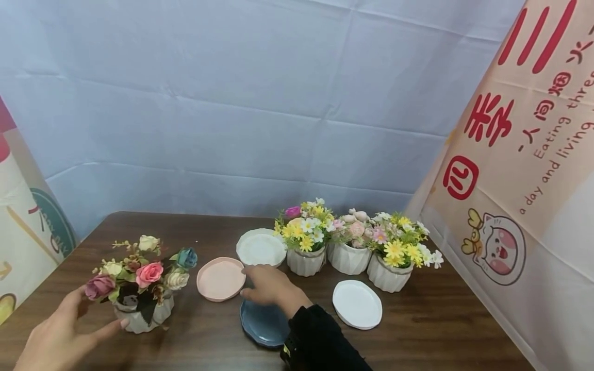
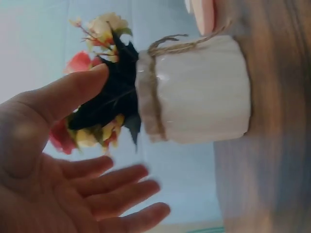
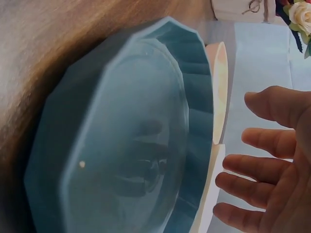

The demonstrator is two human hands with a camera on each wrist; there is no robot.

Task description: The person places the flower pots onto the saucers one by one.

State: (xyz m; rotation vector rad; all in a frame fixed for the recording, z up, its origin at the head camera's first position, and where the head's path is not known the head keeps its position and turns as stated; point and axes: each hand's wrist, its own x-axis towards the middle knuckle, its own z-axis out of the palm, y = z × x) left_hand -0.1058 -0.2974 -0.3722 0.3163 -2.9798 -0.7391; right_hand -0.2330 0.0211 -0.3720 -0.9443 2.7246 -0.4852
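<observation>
A white ribbed flowerpot (image 2: 199, 92) with twine round its neck holds artificial roses (image 1: 149, 274) in pink, cream, mauve and blue at the table's left. My left hand (image 1: 67, 330) is beside it, thumb and fingers spread around its near left side, gripping nothing. In the left wrist view the thumb overlaps the flowers. My right hand (image 1: 269, 288) hovers over the dark blue saucer (image 1: 264, 323), fingers extended and apart in the right wrist view. Its fingertips overlap the edge of the pink saucer (image 1: 220, 279) in the head view.
Behind the right hand lies an off-white saucer (image 1: 261, 247). A plain white saucer (image 1: 357, 305) sits to the right. Three white pots of artificial flowers (image 1: 349, 257) stand in a row at the back right. Pale cloth (image 1: 209, 129) hangs behind the wooden table (image 1: 445, 330), with a printed cloth (image 1: 524, 170) at right.
</observation>
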